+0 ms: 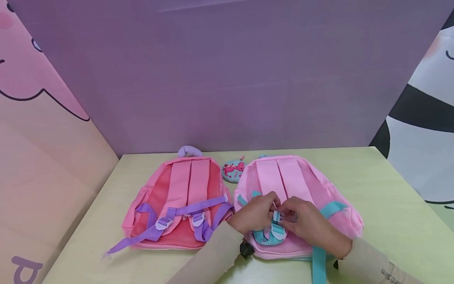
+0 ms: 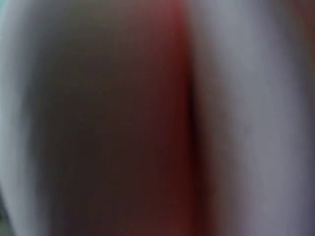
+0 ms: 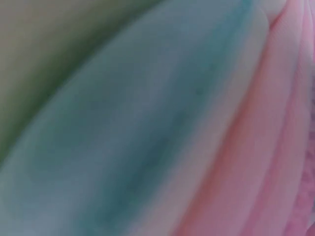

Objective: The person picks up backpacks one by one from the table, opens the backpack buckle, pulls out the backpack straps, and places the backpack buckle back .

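Observation:
A light pink backpack (image 1: 320,189) lies back side up, its padded shoulder straps and teal webbing showing. Both hands meet over its lower middle. My left hand (image 1: 257,212), fingers bent, pinches the teal webbing beside a small pale buckle (image 1: 276,216). From the other side my right hand (image 1: 306,221) grips that buckle between thumb and fingers. Just below it sits a second pale buckle (image 1: 278,231) with a loop of teal webbing (image 1: 264,238). The fingertips partly hide the webbing. Only close blur fills the left wrist view; the right wrist view shows a blurred teal band (image 3: 147,132) beside pink fabric.
A coral-pink backpack (image 1: 152,209) with purple straps (image 1: 138,238) lies to the left, one strap end trailing onto the table (image 1: 92,236). Between the bags is a round teal pouch (image 1: 232,177). A loose teal strap (image 1: 319,264) hangs toward the front edge. A purple panel (image 1: 248,79) stands behind.

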Motion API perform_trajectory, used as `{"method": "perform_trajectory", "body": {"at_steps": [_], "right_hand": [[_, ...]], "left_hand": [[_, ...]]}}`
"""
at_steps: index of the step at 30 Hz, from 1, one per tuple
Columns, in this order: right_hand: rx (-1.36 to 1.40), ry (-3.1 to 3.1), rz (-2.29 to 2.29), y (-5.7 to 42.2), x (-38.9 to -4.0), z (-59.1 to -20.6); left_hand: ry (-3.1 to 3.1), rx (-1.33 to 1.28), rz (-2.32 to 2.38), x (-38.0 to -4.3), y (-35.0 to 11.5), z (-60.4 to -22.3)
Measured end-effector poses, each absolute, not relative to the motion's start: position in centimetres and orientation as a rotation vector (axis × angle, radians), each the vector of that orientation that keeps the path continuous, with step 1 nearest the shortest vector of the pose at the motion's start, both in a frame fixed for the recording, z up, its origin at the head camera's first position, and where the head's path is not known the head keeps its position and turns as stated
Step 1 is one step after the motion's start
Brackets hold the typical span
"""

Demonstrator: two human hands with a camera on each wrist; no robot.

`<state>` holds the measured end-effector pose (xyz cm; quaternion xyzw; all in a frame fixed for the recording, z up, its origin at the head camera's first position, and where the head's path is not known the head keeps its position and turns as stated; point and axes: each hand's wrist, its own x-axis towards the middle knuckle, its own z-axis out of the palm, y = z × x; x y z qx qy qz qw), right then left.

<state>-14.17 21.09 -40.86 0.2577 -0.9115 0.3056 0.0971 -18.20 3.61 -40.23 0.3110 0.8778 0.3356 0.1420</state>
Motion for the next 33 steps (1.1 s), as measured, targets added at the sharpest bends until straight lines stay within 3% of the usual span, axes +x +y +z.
{"method": "perform_trajectory", "body": {"at_steps": [33], "right_hand": [[0.739,-2.758,0.837,21.2,-13.6,-40.1]], "left_hand": [[2.474,0.914,1.073,-18.7,3.6,-40.5]]}}
